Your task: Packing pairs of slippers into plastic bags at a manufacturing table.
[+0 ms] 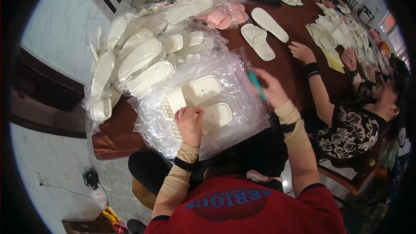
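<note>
“Lying where, those cream slippers [205, 89]?”

“On plastic [248, 122] atop the table [117, 141] — left hand [189, 123] bunching its fingers over one, grip unclear, perhaps steadying; right hand [273, 90] pinching a teal tool [257, 86] aside.”

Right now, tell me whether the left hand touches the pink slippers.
No, the left hand is at a white slipper, not the pink slippers.

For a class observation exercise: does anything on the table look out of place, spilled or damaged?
Only the pink slippers stand out: they lie at the far right of the bagged white slippers, their colour breaking the match. No spill or damage shows.
</note>
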`<action>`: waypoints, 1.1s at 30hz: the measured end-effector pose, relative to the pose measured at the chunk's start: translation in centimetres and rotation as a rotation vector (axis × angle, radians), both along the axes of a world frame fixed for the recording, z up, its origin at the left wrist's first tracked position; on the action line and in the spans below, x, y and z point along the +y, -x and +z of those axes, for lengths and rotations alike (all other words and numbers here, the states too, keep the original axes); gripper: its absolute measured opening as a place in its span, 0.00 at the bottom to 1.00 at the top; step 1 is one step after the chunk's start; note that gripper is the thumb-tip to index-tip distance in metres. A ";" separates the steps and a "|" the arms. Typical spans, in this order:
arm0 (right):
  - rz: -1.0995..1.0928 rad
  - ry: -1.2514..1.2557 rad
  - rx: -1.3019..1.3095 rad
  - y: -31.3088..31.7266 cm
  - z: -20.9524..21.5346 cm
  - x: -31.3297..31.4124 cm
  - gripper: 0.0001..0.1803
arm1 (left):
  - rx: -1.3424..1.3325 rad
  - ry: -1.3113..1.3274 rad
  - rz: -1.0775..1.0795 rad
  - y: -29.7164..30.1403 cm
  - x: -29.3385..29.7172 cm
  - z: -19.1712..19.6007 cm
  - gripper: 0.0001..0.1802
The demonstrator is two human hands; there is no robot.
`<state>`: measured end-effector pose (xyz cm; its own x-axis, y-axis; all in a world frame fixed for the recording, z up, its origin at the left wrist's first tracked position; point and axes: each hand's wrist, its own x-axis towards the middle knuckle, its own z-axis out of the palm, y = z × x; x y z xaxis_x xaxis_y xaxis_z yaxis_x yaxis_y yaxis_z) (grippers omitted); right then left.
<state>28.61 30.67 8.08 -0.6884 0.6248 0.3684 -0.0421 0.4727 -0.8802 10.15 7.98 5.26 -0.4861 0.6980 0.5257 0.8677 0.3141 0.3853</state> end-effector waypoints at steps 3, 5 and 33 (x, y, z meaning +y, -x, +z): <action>0.034 -0.330 -0.302 0.7 0.0 -4.8 0.28 | -0.228 -0.150 0.006 -0.6 -0.3 1.2 0.04; 0.031 -0.308 -0.494 1.4 0.3 -7.3 0.30 | -0.260 -0.256 0.013 -0.2 -0.8 1.3 0.04; -0.494 -0.461 -0.735 -1.1 -2.6 3.7 0.19 | -0.959 -0.932 -0.141 2.7 -13.4 8.6 0.07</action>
